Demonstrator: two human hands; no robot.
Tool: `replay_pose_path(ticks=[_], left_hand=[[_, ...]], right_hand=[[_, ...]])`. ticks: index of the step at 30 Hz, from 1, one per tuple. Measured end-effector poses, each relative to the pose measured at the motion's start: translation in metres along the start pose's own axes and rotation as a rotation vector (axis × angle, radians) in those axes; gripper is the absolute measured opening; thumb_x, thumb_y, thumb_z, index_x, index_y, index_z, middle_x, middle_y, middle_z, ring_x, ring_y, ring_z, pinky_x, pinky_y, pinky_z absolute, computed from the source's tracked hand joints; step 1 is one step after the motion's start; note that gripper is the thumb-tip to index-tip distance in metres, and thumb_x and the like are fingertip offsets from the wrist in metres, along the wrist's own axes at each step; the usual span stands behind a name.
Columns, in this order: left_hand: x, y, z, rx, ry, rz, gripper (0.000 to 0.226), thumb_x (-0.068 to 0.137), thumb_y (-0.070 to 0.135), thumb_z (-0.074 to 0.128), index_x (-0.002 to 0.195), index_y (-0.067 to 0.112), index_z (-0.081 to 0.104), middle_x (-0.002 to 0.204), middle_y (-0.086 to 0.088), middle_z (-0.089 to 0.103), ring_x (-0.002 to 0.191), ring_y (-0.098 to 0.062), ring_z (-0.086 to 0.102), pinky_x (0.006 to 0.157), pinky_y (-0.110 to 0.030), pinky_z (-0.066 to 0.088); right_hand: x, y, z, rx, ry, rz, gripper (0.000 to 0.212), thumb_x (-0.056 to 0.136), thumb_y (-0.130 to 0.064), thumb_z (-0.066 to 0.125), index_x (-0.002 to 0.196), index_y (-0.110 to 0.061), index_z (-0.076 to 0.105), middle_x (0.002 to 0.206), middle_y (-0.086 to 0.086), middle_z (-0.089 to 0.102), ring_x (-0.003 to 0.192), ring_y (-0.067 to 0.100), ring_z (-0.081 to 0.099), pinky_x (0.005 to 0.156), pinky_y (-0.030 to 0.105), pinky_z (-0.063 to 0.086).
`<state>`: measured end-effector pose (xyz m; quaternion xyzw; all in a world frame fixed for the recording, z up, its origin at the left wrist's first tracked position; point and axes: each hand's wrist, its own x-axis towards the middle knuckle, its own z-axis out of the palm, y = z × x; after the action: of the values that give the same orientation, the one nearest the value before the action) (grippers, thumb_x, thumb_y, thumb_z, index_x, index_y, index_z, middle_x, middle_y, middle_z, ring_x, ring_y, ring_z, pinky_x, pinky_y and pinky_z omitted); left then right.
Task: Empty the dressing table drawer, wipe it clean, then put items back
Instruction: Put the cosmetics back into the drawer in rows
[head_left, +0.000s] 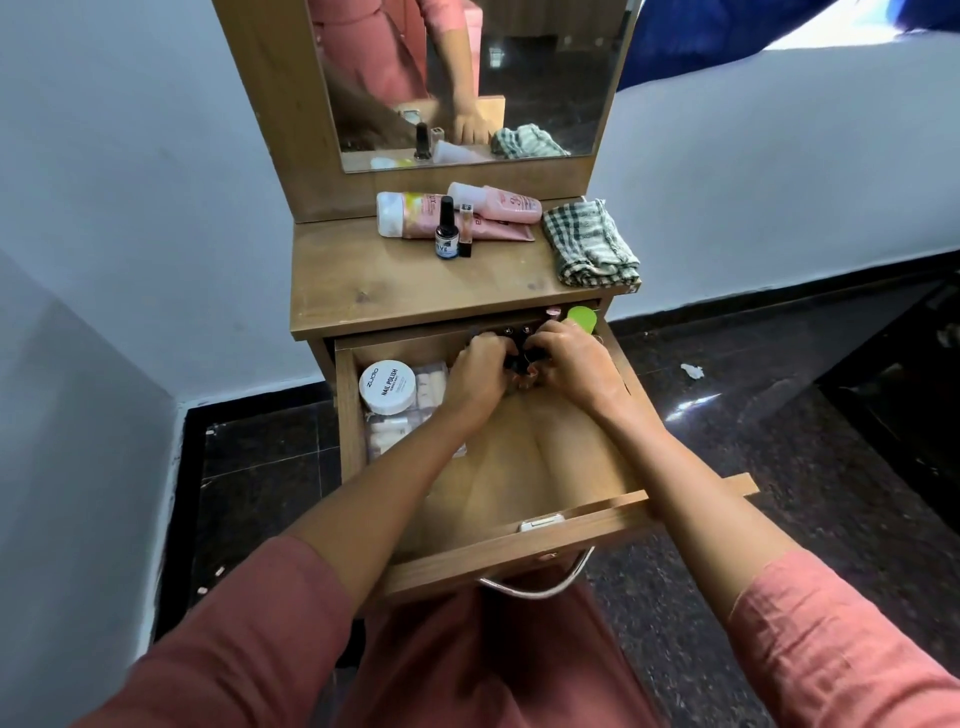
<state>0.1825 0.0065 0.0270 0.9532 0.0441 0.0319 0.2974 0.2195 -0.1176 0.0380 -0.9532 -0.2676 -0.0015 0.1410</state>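
The wooden drawer (571, 512) of the dressing table is pulled out towards me. Both hands reach to its back. My left hand (475, 376) and my right hand (571, 364) curl their fingers round small dark bottles (517, 332) standing in a row there; my fingers hide most of them. A white round nail polish remover tub (388, 387) lies on a clear packet of cotton rolls (415, 415) at the drawer's left. A green round item (584, 318) sits at the back right corner.
On the tabletop (395, 280) lie two pink tubes (493, 205), a dark upright bottle (445, 234), a small lipstick (466, 231) and a folded checked cloth (589, 244). A mirror (467, 78) stands behind. White walls flank the table; the floor is dark stone.
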Motion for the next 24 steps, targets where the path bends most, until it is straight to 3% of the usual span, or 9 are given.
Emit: replay_pose_path(ticks=[12, 24], left_hand=[[-0.006, 0.002, 0.005, 0.047, -0.001, 0.047, 0.025, 0.087, 0.001, 0.047, 0.109, 0.002, 0.058, 0.114, -0.018, 0.057, 0.102, -0.038, 0.058, 0.081, -0.043, 0.046], [-0.008, 0.005, -0.008, 0.01, 0.028, 0.052, 0.026, 0.083, 0.003, 0.054, 0.108, 0.004, 0.059, 0.11, -0.017, 0.058, 0.1, -0.037, 0.059, 0.08, -0.043, 0.048]], right_hand=[[-0.002, 0.0, 0.008, -0.128, -0.01, -0.057, 0.032, 0.083, -0.009, 0.053, 0.114, -0.006, 0.06, 0.116, 0.013, 0.059, 0.106, 0.031, 0.051, 0.089, 0.039, 0.04], [0.002, -0.007, -0.004, -0.013, 0.029, -0.049, 0.032, 0.08, -0.008, 0.059, 0.112, -0.006, 0.061, 0.113, 0.015, 0.06, 0.108, 0.031, 0.051, 0.09, 0.039, 0.04]])
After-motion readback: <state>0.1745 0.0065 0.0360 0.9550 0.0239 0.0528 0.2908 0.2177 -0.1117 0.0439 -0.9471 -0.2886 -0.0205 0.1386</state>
